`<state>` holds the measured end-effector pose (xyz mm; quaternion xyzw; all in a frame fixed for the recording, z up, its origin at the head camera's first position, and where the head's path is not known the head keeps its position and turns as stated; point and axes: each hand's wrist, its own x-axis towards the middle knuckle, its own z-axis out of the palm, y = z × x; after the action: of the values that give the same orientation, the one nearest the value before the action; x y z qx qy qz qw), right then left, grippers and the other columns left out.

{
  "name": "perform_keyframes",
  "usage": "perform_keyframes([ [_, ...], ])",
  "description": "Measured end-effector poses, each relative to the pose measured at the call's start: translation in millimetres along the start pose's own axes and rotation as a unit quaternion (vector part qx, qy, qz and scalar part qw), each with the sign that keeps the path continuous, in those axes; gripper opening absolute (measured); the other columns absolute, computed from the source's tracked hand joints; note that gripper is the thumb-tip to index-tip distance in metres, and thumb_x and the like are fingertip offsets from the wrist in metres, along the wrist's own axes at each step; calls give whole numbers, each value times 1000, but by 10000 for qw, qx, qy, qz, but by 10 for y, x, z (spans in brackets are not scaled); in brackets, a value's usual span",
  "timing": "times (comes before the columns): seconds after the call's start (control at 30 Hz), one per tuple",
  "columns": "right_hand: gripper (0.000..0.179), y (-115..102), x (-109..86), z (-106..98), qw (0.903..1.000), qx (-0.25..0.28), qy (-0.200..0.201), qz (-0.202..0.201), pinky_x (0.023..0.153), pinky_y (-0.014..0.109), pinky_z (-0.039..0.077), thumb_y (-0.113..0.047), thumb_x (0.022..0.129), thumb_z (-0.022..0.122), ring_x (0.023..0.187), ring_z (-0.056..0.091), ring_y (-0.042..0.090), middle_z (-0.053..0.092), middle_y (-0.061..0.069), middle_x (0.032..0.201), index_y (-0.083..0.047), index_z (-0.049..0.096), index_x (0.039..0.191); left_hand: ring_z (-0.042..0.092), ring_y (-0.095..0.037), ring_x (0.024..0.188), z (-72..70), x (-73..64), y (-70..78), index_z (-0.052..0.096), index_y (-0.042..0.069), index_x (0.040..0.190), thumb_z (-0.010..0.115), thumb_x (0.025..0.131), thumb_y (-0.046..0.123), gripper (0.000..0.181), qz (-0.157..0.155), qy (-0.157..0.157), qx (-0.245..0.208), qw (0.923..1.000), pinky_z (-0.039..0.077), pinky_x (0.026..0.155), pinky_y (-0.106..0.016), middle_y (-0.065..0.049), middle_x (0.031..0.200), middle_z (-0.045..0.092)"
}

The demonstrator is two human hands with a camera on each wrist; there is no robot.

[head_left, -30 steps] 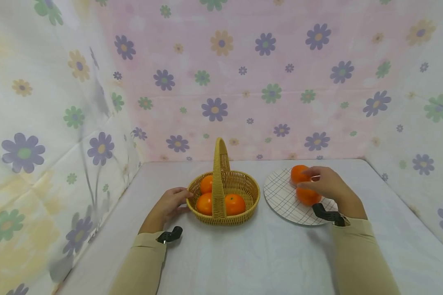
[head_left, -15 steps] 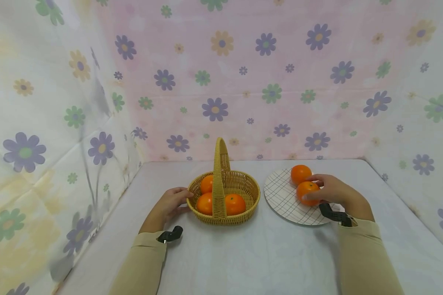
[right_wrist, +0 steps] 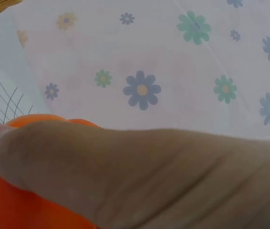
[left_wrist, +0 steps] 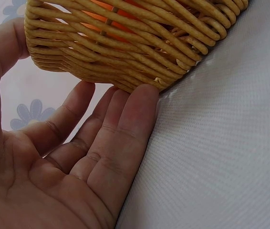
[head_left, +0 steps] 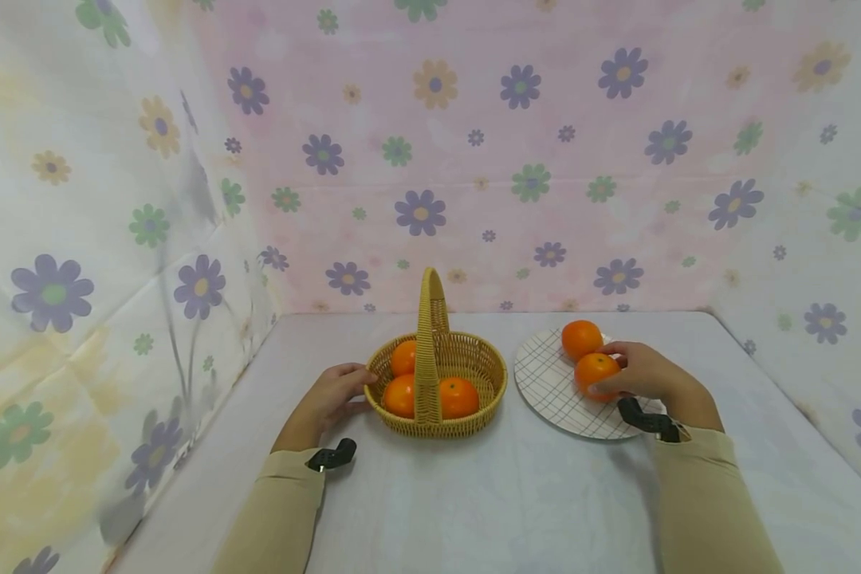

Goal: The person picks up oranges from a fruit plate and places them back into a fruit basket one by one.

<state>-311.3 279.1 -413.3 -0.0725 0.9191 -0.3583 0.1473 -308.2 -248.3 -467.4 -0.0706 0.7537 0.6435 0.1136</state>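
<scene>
On the right, my right hand holds the nearer orange on a round white plate with a grid pattern. The thumb lies across the fruit's side in the right wrist view. A second orange sits just behind it. My left hand grips the left rim of a wicker basket with a tall handle. In the left wrist view its fingertips press the woven wall from outside. Several oranges lie inside the basket, partly hidden by the handle.
A white cloth covers the table. Flower-patterned sheets hang behind and along both sides. The basket stands upright left of the plate, with a narrow strip of table between them.
My right hand has shifted right and lower around the nearer orange, uncovering more of both fruits. The left hand and basket hold their places.
</scene>
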Motion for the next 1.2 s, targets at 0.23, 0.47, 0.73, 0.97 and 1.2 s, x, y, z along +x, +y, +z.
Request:
perform_keyframes([
  [0.23,90,-43,46,27,9999,-139,57,-35,84,35,59,-45,80,86,105,58,29,63,19,121,-2,47,148,64,-28,116,-3,-1,5,61,0,130,70,94,29,48,-25,36,1,10000,61,96,-41,-17,138,59],
  [0.47,81,-103,56,42,9988,-323,263,-270,80,33,49,-50,81,82,105,56,29,62,15,118,-6,50,140,66,-26,110,-3,7,3,62,-1,126,69,94,26,42,-2,85,-103,9999,62,93,-41,-16,132,61],
  [0.73,71,-167,114,137,9977,-245,279,-570,83,32,49,-47,82,82,106,56,29,62,14,122,-9,51,133,65,-26,110,12,7,0,63,0,124,70,93,25,40,-14,108,-134,9999,62,93,-41,-15,130,61],
  [0.97,65,-188,119,185,9975,-383,218,-546,80,32,48,-48,82,80,101,57,26,65,10,116,-8,52,126,65,-27,114,8,12,-19,62,0,127,71,93,28,45,34,13,-113,9999,62,94,-41,-16,134,60],
  [1.2,66,-295,110,209,9955,-385,249,-827,85,34,50,-47,83,81,103,58,27,63,12,119,-8,53,129,63,-29,118,-7,23,-12,63,3,127,73,91,30,46,-86,53,-50,9999,62,95,-40,-15,136,61],
])
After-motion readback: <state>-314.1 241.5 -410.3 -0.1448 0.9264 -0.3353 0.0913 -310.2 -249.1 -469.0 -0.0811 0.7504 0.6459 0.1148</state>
